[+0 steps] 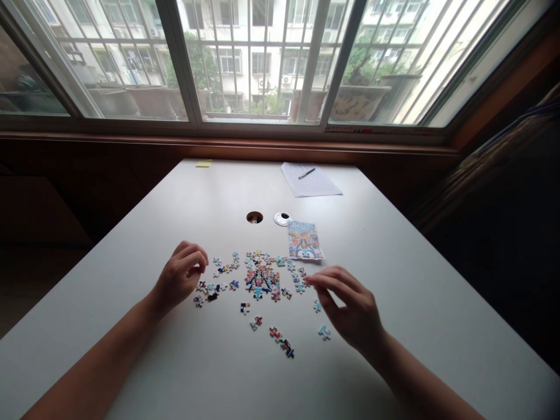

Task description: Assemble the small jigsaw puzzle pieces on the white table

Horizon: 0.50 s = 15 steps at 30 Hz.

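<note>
Several small colourful jigsaw pieces (245, 280) lie scattered on a white table (210, 361), with a partly joined cluster (262, 279) in the middle. My left hand (180, 275) rests at the left of the pieces, fingers curled in and closed, thumb against them; whether it holds a piece is hidden. My right hand (350, 306) hovers at the right, fingers stretched towards the loose pieces by the cluster, fingertips close to one piece (301, 287). A printed picture card (305, 240) lies just beyond the pieces.
A cable hole (254, 217) and its white cap (282, 219) sit behind the pieces. A sheet of paper (311, 182) with a pen (307, 172) lies at the far edge, a yellow note (203, 164) to its left. A window runs behind the table.
</note>
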Each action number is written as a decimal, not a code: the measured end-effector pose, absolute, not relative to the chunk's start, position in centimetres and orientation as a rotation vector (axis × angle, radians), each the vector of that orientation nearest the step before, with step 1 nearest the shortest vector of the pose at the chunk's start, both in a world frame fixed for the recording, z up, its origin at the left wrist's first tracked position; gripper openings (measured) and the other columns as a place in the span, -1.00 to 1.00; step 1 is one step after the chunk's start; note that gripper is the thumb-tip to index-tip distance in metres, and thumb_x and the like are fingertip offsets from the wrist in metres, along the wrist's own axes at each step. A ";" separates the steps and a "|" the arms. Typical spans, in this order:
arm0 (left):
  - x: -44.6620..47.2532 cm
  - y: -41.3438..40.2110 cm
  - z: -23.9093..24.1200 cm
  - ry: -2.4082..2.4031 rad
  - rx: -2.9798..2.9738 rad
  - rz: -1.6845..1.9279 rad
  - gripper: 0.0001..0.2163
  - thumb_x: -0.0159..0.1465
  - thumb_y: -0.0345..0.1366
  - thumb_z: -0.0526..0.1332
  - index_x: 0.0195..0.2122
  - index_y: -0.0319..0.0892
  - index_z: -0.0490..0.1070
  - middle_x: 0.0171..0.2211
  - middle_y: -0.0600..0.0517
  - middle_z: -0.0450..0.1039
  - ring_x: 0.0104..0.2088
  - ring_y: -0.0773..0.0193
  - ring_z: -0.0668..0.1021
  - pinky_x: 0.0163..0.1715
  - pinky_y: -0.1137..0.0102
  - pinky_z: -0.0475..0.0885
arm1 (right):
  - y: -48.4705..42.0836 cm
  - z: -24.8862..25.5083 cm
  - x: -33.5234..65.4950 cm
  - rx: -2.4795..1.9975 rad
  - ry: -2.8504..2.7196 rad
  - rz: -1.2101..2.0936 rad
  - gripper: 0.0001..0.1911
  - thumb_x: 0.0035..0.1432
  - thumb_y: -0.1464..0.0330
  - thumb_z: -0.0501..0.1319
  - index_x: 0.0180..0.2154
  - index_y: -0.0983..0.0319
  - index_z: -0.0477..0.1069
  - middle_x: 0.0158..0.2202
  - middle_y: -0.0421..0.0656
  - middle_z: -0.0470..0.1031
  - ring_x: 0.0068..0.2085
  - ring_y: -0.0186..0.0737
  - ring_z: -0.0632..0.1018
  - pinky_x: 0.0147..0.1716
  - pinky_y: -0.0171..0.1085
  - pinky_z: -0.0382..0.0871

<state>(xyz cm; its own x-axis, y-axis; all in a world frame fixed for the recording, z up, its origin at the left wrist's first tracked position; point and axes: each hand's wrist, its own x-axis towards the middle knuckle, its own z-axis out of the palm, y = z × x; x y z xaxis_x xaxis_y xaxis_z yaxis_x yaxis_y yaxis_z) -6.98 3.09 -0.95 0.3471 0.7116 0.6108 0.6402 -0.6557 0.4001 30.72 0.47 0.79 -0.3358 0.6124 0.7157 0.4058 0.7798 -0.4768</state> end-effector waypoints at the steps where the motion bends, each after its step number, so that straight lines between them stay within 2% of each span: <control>1: -7.1 3.1 -0.9 1.275 2.497 1.213 -0.73 0.15 -0.70 0.05 -0.48 -0.16 0.25 -0.39 0.03 0.41 -0.27 0.21 0.38 -0.31 0.33 0.32 | 0.7 0.9 31.0 -0.805 -1.921 0.297 -0.70 0.26 0.57 0.21 -0.06 0.14 0.54 -0.22 -0.13 0.58 -0.19 -0.18 0.58 -0.19 -0.16 0.49; 9: -7.2 3.3 -1.0 1.359 2.463 1.247 -0.73 0.16 -0.70 0.05 -0.50 -0.16 0.21 -0.40 0.02 0.40 -0.27 0.21 0.38 -0.29 0.32 0.31 | 2.2 0.8 33.2 -1.089 -1.470 0.587 -0.84 0.34 0.36 0.21 -0.12 0.15 0.57 -0.20 -0.14 0.56 -0.26 -0.21 0.54 -0.25 -0.19 0.47; 15: -7.5 3.5 -1.1 1.345 2.483 1.237 -0.72 0.14 -0.71 0.04 -0.51 -0.16 0.22 -0.39 0.02 0.42 -0.26 0.19 0.38 -0.28 0.31 0.32 | 3.0 0.3 33.8 -1.164 -1.394 0.619 -0.84 0.32 0.33 0.21 -0.14 0.14 0.57 -0.18 -0.15 0.55 -0.22 -0.19 0.53 -0.22 -0.18 0.45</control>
<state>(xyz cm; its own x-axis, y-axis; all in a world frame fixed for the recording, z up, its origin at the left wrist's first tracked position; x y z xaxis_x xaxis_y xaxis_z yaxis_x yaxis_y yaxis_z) -7.47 3.53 -1.14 0.2977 0.7257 0.6202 0.6787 -0.6178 0.3972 33.80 3.03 0.33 0.1524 0.8943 0.4207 0.2880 0.3670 -0.8845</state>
